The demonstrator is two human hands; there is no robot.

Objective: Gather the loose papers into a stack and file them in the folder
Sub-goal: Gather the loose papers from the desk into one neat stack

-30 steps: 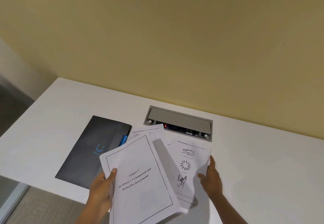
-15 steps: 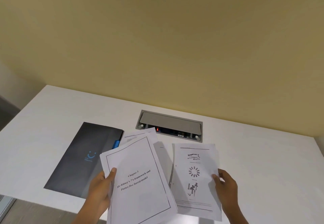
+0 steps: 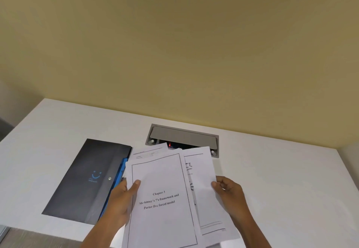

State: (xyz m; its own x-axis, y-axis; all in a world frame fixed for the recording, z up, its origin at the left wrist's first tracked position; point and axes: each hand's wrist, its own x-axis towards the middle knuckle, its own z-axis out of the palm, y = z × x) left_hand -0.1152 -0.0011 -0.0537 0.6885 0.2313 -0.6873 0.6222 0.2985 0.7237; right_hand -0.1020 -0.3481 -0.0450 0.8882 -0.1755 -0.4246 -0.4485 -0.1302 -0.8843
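**Both hands hold the fanned papers above the table's near edge**

The papers (image 3: 165,199) are held in the air over the near part of the white table (image 3: 281,179), not yet squared into one stack. The top sheet has a thin printed frame and reads "Chapter 3, Mc-kinsey's 7's framework and Porter five forces model". Behind it, one sheet shows out at the upper left with some small lines of text, too small to read. Another sheet (image 3: 206,189) sticks out to the right, with dark figures partly covered by the top sheet and printed lines near its lower end.

The left hand (image 3: 120,203) grasps the left edge of the top sheet, its thumb lying on the printed face and the other fingers hidden behind the paper. The right hand (image 3: 229,191) pinches the right edge of the sheet that sticks out, with the thumb on the front.

The folder (image 3: 87,179) lies flat and closed on the table, just left of the papers. It is dark grey, with a small blue smile mark, a round snap button and a blue strip along its right edge. The left hand covers part of this edge.

Beyond the papers, a grey cable box (image 3: 183,138) is set into the table top; its lid is raised a little and a small red light shows under it. The upper corners of the sheets overlap its front edge in the view. Behind the table stands a plain yellow wall (image 3: 174,43).
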